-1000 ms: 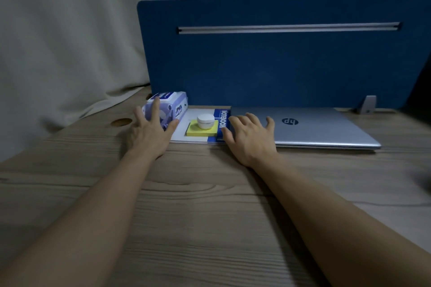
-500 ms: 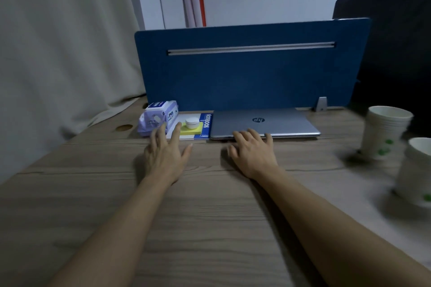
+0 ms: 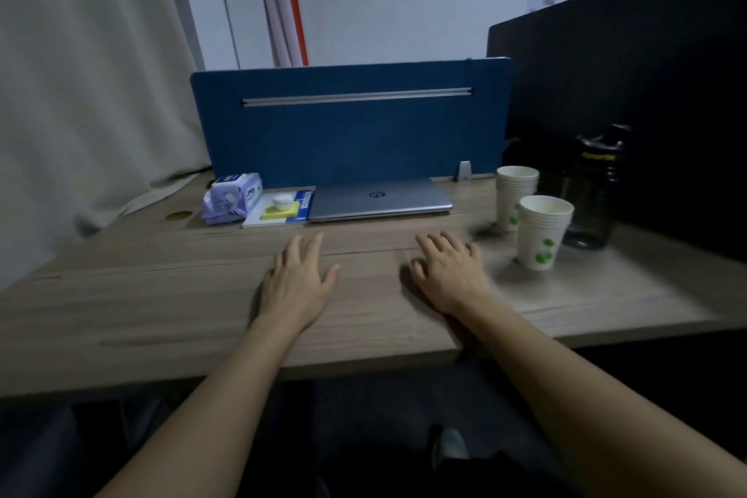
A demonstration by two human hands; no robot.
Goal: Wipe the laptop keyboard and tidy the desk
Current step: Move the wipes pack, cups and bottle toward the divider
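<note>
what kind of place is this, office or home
Most likely an office or study workstation: a wooden desk backed by a blue divider panel, with a closed laptop on it and stacked paper cups nearby.

I sit in an office: my wooden desk (image 3: 161,307) has a blue partition screen (image 3: 347,125), a closed laptop (image 3: 380,200), and stacked paper cups (image 3: 543,232).

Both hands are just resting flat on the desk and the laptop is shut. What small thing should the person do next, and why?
Probably reach the right hand forward and lift the lid of the laptop. It lies closed against the blue divider, so its keyboard cannot be wiped yet. Both hands are empty, and the pack of wipes sits untouched near the left hand, ready to be picked up afterwards.
</note>
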